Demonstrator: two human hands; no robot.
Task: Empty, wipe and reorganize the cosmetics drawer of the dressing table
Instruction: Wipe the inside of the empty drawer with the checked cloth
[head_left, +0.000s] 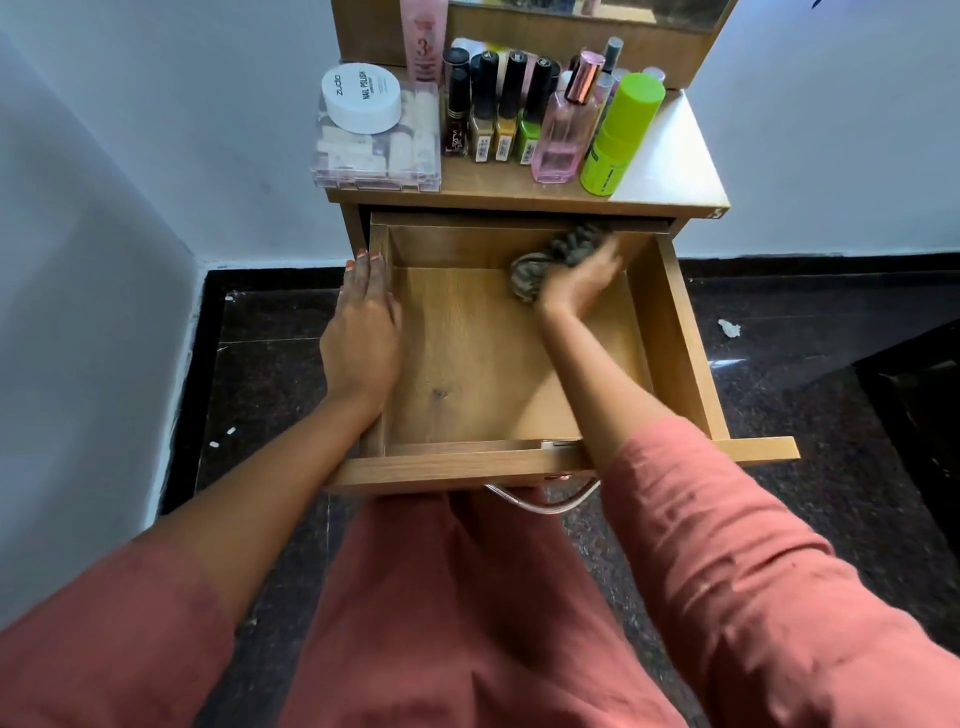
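Observation:
The wooden drawer is pulled out toward me, and nothing but the cloth lies inside it. My right hand presses a crumpled grey cloth against the drawer's far right corner. My left hand lies flat on the drawer's left wall, fingers together. On the dressing table top stand the cosmetics: a clear plastic box with a white nail polish remover tub on it, several nail polish bottles, a pink perfume bottle, a lime green bottle and a pink tube.
White walls flank the narrow table. The floor is dark speckled stone, with a scrap of paper on the right. A dark object sits at the right edge. A metal handle hangs under the drawer front, above my lap.

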